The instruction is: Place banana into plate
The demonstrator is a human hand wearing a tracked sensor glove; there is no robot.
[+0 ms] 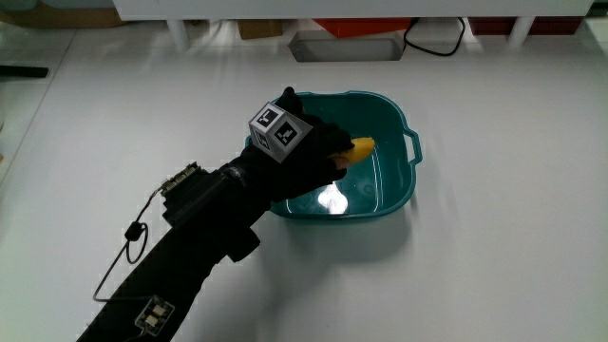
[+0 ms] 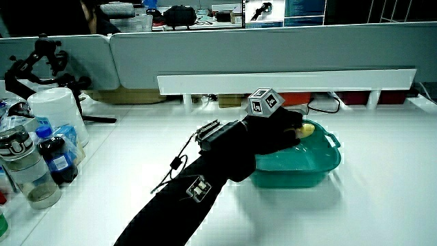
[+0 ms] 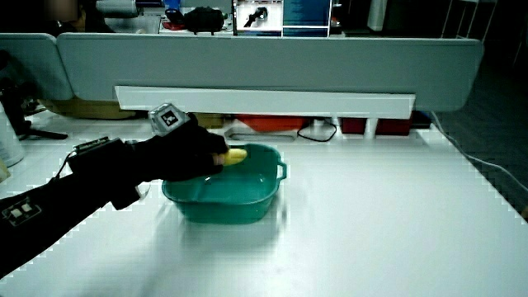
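over plate [image 1: 404, 180], banana [image 1: 360, 150] in grip [image 1: 309, 152]

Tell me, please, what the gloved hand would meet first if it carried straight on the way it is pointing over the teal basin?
Probably the basin's wall by its side handle. The hand holds the banana pointing that way over the basin, though its height above the rim is unclear.

A white table [image 1: 513, 256] carries everything here. At its edge, in a side view, a cluster stands close together: a tall white plastic tub [image 2: 58, 113], a blue-labelled dark bottle [image 2: 49, 154] just beside it, and a clear lidded jar [image 2: 27, 171] nearer the person. A black camera stand [image 2: 37, 65] rises near the tub. A low grey partition [image 2: 273, 51] fronts a long white shelf [image 2: 287, 83], with a black cable [image 1: 432, 40] looping under it.
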